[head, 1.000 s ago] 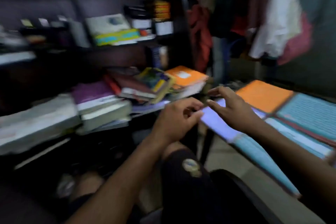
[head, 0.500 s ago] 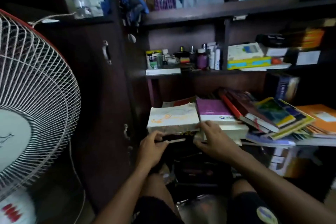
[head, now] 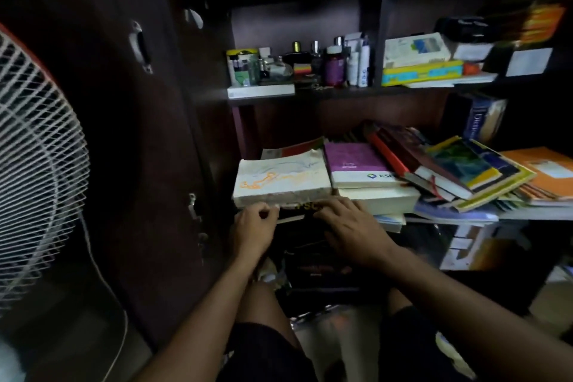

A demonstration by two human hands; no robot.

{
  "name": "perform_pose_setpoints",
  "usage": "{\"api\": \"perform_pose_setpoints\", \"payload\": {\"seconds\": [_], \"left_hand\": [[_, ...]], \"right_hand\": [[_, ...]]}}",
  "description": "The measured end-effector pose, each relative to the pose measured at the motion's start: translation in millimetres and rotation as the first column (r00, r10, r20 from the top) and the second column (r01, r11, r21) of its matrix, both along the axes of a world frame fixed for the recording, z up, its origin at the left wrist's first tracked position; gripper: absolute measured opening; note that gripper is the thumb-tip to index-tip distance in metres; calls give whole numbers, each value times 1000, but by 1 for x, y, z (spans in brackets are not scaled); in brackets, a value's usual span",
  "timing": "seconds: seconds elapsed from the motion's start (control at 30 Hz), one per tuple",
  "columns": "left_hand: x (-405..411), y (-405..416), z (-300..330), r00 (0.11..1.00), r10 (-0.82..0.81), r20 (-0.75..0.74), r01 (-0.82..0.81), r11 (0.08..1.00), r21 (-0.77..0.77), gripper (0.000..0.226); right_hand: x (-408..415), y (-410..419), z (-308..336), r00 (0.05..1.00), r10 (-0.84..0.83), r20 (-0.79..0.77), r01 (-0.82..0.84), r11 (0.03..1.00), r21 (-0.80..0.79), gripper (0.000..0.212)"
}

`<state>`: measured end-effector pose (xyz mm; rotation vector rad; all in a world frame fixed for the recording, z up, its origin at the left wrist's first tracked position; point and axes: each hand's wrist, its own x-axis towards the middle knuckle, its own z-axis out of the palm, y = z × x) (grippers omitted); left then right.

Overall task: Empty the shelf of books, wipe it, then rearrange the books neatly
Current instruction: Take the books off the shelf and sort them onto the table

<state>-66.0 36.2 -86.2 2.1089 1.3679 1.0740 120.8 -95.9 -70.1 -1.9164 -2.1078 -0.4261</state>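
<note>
Books [head: 366, 164] piled; left hand [head: 252, 228], right hand [head: 347, 226] curled on dark book [head: 302, 206].

Shelf unit [head: 310, 91]: dark wood-look board, matt. Door handle [head: 139, 45]: shiny metal. Fan guard [head: 37, 146]: white wire grille, smooth. White book [head: 280, 175]: matt paper cover, worn, speckled page edge. Purple book [head: 356, 163]: slightly glossy cover.

My left hand [head: 252, 228] and right hand [head: 350, 226] sit at the near edge of the shelf [head: 527, 213], under a thick book [head: 280, 178]. Right of it lie stacked books [head: 449, 174]. Bottles [head: 335, 65] stand on the shelf above; a fan [head: 34, 164] is far left.
</note>
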Motion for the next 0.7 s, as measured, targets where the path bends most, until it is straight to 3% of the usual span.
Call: {"api": "perform_pose_setpoints", "payload": {"seconds": [0.1, 0.17, 0.27, 0.3, 0.4, 0.43, 0.57, 0.63, 0.7], "left_hand": [[23, -25, 3, 970, -243, 14, 243, 965, -97, 26], [45, -44, -7, 931, -357, 74, 364, 894, -262, 21], [77, -63, -14, 905, -220, 365, 374, 820, -433, 35], [88, -67, -13, 912, -180, 368, 331, 854, -402, 42], [100, -76, -9, 985, -170, -29, 168, 985, -45, 57], [102, -74, -8, 981, -176, -77, 179, 983, 42, 60], [96, -50, -4, 953, -262, -150, 281, 952, 122, 81], [81, -36, -1, 947, -245, -207, 287, 937, 202, 67], [63, -24, 1, 983, -149, -110, 172, 954, 244, 42]], "right_hand": [[13, -32, -19, 994, -13, -108, 24, 995, 101, 35], [29, -55, -29, 973, -89, -215, 121, 982, 142, 32], [60, -76, -32, 876, -258, -408, 352, 920, 174, 33], [69, -79, -28, 849, -296, -437, 403, 898, 175, 36], [84, -73, -12, 896, -299, -329, 369, 912, 177, 51], [88, -68, -7, 922, -279, -269, 334, 924, 187, 56], [90, -41, 18, 935, -328, -133, 344, 932, 117, 75], [82, -32, 26, 922, -380, -79, 385, 920, 69, 77], [65, -26, 30, 937, -345, -55, 349, 929, 125, 72]]}}
